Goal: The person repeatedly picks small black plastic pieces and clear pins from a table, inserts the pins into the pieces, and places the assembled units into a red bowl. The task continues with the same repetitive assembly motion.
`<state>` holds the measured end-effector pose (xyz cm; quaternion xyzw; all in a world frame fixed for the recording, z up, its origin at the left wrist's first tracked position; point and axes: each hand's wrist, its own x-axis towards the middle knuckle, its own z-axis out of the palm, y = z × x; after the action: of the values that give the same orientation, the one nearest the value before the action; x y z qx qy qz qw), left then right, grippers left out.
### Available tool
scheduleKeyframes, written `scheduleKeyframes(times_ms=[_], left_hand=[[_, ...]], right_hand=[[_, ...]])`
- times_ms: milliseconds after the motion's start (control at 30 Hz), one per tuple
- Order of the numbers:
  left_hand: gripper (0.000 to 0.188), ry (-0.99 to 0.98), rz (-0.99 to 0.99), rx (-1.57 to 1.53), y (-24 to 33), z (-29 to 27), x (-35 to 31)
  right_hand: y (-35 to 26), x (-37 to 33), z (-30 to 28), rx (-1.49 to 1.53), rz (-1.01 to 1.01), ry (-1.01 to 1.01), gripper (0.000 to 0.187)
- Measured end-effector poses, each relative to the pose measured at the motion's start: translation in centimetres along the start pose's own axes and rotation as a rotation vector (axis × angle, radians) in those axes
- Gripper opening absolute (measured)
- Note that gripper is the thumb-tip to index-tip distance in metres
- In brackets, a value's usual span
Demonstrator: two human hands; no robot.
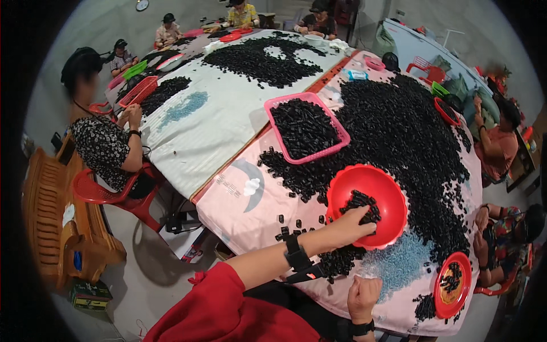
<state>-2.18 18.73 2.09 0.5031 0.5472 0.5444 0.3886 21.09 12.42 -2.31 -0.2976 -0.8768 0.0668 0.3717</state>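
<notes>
Grey walls [108, 25], pink cloth [225, 215], black pieces [393, 131]

Wooden bench [43, 214] at left, red plastic chair [98, 189] beside it, round wall clock [142, 5], green box [91, 296]

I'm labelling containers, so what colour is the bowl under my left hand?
The bowl is bright red, best seen in the head view.

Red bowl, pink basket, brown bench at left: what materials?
Red bowl: likely glossy plastic; bright highlights, scalloped rim.
Pink basket: probably plastic, finish unclear; uniform colour, latticed sides.
Brown bench: seemingly varnished wood; sheen along slats, but grain too fine to confirm.
</notes>
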Motion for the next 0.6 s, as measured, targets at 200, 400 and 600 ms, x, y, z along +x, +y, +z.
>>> scheduleKeyframes(times_ms=[200,400,600], left_hand=[[0.039,-0.025,-0.075,-0.071,3.5,-5.8,-1.3],[0.047,0.490,-0.124,0.625,-4.6,-15.1,-2.6],[0.053,0.458,-0.123,0.808,-4.8,-15.4,-1.2]], right_hand=[[0.6,-0.5,-0.2,-0.026,0.019,0.000,0.008],[0.4,-0.2,0.1,0.002,0.031,0.006,0.007],[0.5,-0.1,0.1,0.004,0.035,0.009,0.008]])
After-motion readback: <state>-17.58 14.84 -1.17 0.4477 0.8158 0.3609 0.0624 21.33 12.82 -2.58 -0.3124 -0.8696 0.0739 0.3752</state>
